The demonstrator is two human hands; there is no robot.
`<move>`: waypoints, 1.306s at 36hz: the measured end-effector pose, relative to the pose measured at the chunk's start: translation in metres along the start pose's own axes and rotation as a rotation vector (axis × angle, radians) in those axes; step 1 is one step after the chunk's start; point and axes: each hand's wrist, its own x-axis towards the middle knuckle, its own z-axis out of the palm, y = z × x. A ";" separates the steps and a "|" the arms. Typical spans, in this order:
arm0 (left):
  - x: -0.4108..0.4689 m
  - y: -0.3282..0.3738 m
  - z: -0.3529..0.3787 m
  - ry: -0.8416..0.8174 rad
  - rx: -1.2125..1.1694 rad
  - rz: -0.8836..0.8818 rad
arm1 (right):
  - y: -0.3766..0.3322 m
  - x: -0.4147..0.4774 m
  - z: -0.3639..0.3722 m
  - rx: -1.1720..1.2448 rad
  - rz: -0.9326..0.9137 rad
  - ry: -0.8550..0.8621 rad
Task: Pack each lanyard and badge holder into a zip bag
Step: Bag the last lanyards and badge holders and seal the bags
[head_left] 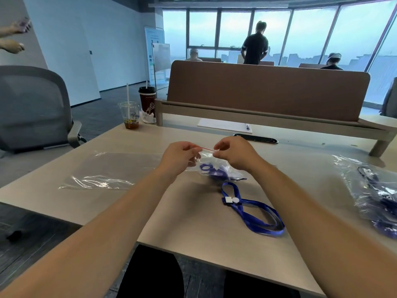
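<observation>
Head view: both hands meet above the middle of the bench (193,222), pinching the red-lined top edge of a clear zip bag (217,166). The left hand (179,158) has its grip closed on the left end of that strip, thumb and fingers pressed together. The right hand (234,153) has its grip closed on the right end, and the red line runs taut between the two. The bag hangs down from the fingers toward the bench, with a bundled blue lanyard (211,169) inside it; whether a badge holder is in there as well is hard to make out through the crinkled plastic.

Just nearer the front edge of the bench, a second blue lanyard (253,214) lies loose in long loops, with a small white clip (231,200) on it.

Toward the left edge lies a flat pile of empty clear bags (107,168). By the right edge sits a heap of filled bags (373,194) with dark and blue straps showing through.

At the far left corner stand a clear plastic cup (129,114) with a straw and a dark cup (147,100) with a lid. A sheet of paper (224,125) with a pen (247,126) lies along the far edge, under a brown divider panel (266,91).
</observation>
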 end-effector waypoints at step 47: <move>-0.009 -0.009 0.004 0.031 0.047 -0.006 | -0.028 0.006 0.018 -0.087 -0.044 -0.107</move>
